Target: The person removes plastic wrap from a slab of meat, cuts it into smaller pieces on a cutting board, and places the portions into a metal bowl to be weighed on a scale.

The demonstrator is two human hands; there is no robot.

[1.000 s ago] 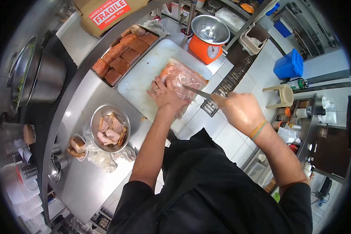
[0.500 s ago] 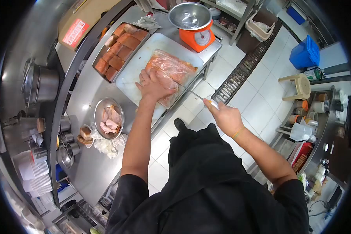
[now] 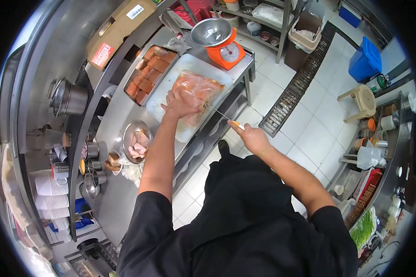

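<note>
Fingers of the left hand (image 3: 180, 102) are pressing flat on the salmon slab (image 3: 196, 90) lying on the white cutting board (image 3: 164, 94) on the worktop (image 3: 113, 120). Right hand (image 3: 250, 137), its grip closed round the knife (image 3: 224, 115), is holding the blade against the fish.

Left arm: I see it stretched forward toward 12 o'clock, almost straight, bare from the black short sleeve down.
Left hand (image 3: 180, 102): palm down, fingers spread and pressed flat, wrist level.
Right arm: bent at the elbow, forearm running from about 4 o'clock up toward 10 o'clock, bare below the sleeve.
Right hand (image 3: 251, 137): curled into a closed grip, knuckles up, set lower and nearer my body than the left.
Spacing: my two hands sit apart, the right at 4 o'clock from the left.
</note>
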